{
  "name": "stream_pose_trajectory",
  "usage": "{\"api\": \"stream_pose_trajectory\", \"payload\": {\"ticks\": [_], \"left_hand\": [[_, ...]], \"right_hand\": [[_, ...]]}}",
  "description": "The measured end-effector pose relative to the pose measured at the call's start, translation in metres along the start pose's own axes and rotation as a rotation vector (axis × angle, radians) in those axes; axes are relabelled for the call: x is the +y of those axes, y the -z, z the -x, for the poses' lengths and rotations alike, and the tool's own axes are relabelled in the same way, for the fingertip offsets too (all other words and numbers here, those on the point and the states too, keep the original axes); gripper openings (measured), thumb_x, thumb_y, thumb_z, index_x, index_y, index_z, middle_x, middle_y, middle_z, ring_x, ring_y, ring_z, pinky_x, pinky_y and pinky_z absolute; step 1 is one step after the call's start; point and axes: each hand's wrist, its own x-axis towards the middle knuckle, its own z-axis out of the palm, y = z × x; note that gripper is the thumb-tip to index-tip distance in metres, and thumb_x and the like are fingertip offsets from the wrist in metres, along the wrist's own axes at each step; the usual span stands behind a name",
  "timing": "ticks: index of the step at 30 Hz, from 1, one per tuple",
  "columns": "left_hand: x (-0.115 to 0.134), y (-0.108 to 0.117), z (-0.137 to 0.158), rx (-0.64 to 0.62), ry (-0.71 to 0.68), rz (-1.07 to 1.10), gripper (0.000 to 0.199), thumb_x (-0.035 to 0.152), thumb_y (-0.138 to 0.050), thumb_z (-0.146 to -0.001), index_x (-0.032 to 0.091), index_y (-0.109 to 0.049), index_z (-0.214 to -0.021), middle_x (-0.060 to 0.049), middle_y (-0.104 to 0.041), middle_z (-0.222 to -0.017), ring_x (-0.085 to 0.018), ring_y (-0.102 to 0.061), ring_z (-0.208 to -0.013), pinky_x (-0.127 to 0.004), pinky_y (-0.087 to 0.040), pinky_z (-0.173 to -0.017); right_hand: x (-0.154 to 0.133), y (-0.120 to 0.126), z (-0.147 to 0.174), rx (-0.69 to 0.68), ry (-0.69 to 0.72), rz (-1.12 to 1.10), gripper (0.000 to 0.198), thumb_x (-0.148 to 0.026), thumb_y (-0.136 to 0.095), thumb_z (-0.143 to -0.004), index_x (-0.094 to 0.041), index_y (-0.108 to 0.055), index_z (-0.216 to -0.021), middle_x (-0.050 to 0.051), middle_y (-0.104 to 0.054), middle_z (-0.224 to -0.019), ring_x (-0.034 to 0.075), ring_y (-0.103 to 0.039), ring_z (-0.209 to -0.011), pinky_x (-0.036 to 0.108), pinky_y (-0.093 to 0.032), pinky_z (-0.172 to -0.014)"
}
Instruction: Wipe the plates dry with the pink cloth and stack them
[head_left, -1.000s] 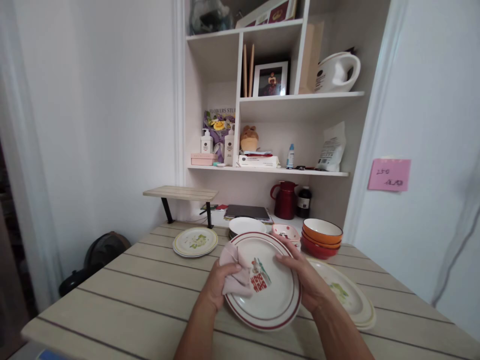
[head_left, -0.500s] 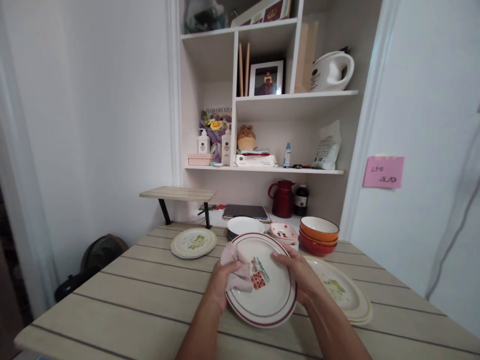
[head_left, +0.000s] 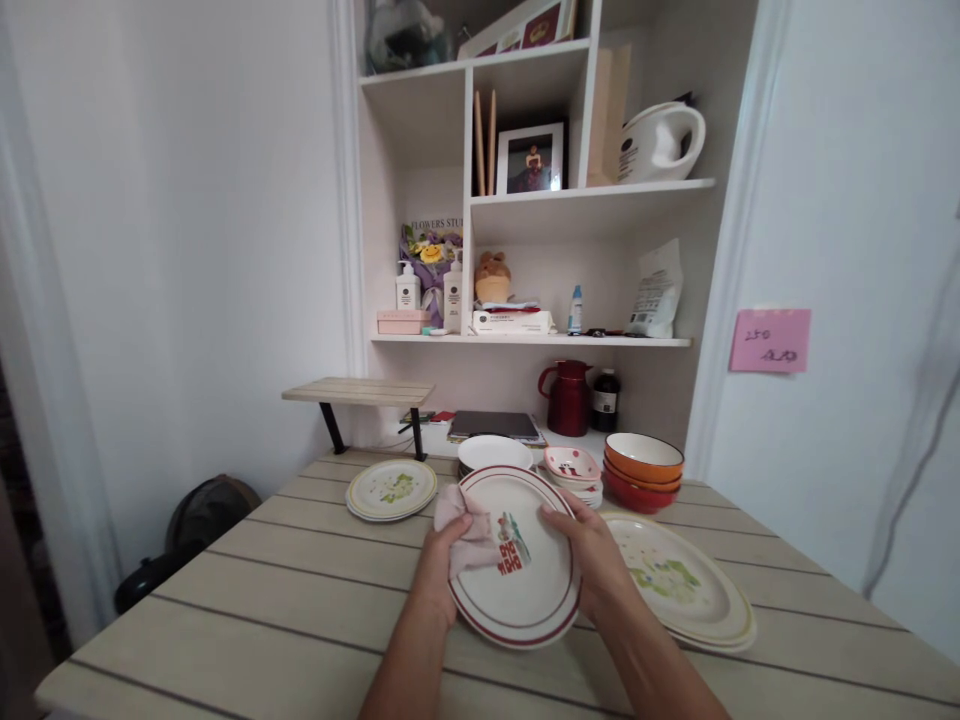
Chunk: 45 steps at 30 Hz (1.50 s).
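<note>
A white plate (head_left: 517, 600) with dark red rings and a red and green print is held tilted above the table, facing me. My left hand (head_left: 442, 560) is closed on a pale pink cloth (head_left: 456, 510), pressing it over the plate's left rim with the thumb in front. My right hand (head_left: 596, 555) grips the right rim, thumb on the plate's face and fingers behind, mostly hidden. Just right of that hand lie stacked large oval plates (head_left: 720, 600) with a green leaf pattern.
Smaller patterned plates (head_left: 364, 490) lie at the left, white plates (head_left: 495, 452) behind the held plate. Small pink-patterned dishes (head_left: 574, 463) and stacked orange and red bowls (head_left: 643, 470) stand at the back right. A small raised wooden stand (head_left: 358, 390) and shelves (head_left: 592, 195) border the table (head_left: 247, 590).
The plate, cloth and both hands have shifted slightly left. The left hand still presses the cloth at the left rim, and the right hand keeps its hold.
</note>
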Motion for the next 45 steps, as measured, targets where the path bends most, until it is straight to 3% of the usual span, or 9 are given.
{"api": "stream_pose_trajectory", "payload": {"ticks": [7,18,21,24,30,37,45], "left_hand": [[-0.007,-0.004,-0.004,0.040,0.034,0.081,0.052,0.030,-0.071,-0.073,0.011,-0.061,-0.120,-0.015,-0.077,-0.088,-0.032,-0.074,-0.075,-0.048,-0.057,-0.077],[-0.044,-0.025,0.000,-0.049,0.050,0.211,0.050,0.029,-0.070,-0.076,0.013,-0.062,-0.122,-0.013,-0.075,-0.106,-0.029,-0.070,-0.099,-0.037,-0.056,-0.084],[-0.043,-0.026,0.003,-0.064,0.030,0.215,0.050,0.031,-0.070,-0.076,0.013,-0.062,-0.122,-0.012,-0.075,-0.108,-0.029,-0.070,-0.100,-0.037,-0.056,-0.083],[-0.033,-0.024,0.005,-0.003,-0.018,0.199,0.047,0.029,-0.070,-0.075,0.014,-0.064,-0.120,-0.012,-0.075,-0.108,-0.030,-0.070,-0.100,-0.039,-0.056,-0.084],[-0.006,-0.016,0.006,0.084,-0.205,0.173,0.048,0.019,-0.074,-0.067,0.014,-0.065,-0.114,-0.011,-0.076,-0.099,-0.030,-0.071,-0.094,-0.042,-0.056,-0.086],[0.011,-0.001,0.008,0.010,-0.198,0.073,0.048,0.020,-0.077,-0.059,0.014,-0.067,-0.105,-0.008,-0.076,-0.091,-0.027,-0.071,-0.085,-0.039,-0.056,-0.080],[0.011,0.000,0.011,-0.128,-0.199,-0.142,0.037,0.017,-0.075,-0.057,0.012,-0.069,-0.093,-0.009,-0.075,-0.082,-0.025,-0.069,-0.076,-0.037,-0.055,-0.074]], "right_hand": [[0.006,-0.003,-0.001,0.124,0.018,-0.048,0.078,-0.023,-0.080,-0.054,-0.020,-0.056,-0.127,0.002,-0.077,-0.073,0.026,-0.071,-0.062,0.036,-0.057,-0.058],[0.016,-0.006,0.000,0.301,0.250,-0.101,0.067,-0.028,-0.078,-0.061,-0.029,-0.057,-0.125,-0.004,-0.077,-0.087,0.018,-0.070,-0.076,0.028,-0.057,-0.072],[0.024,-0.016,0.005,0.275,0.276,-0.149,0.066,-0.030,-0.076,-0.064,-0.032,-0.055,-0.126,-0.003,-0.075,-0.097,0.018,-0.070,-0.082,0.029,-0.057,-0.075],[0.029,-0.024,0.008,0.229,0.231,-0.172,0.066,-0.028,-0.075,-0.065,-0.034,-0.054,-0.127,-0.002,-0.075,-0.101,0.018,-0.070,-0.082,0.030,-0.057,-0.073],[0.019,-0.017,0.003,0.089,-0.004,-0.118,0.071,-0.012,-0.074,-0.055,-0.025,-0.060,-0.123,0.001,-0.078,-0.083,0.020,-0.069,-0.068,0.029,-0.055,-0.061],[-0.010,-0.004,0.011,-0.124,-0.087,-0.046,0.070,-0.019,-0.078,-0.064,-0.024,-0.055,-0.130,0.006,-0.077,-0.100,0.023,-0.071,-0.081,0.033,-0.056,-0.070],[-0.028,0.004,0.016,-0.166,-0.159,0.019,0.074,-0.021,-0.077,-0.065,-0.026,-0.052,-0.135,0.009,-0.077,-0.100,0.029,-0.073,-0.082,0.044,-0.058,-0.076]]}}
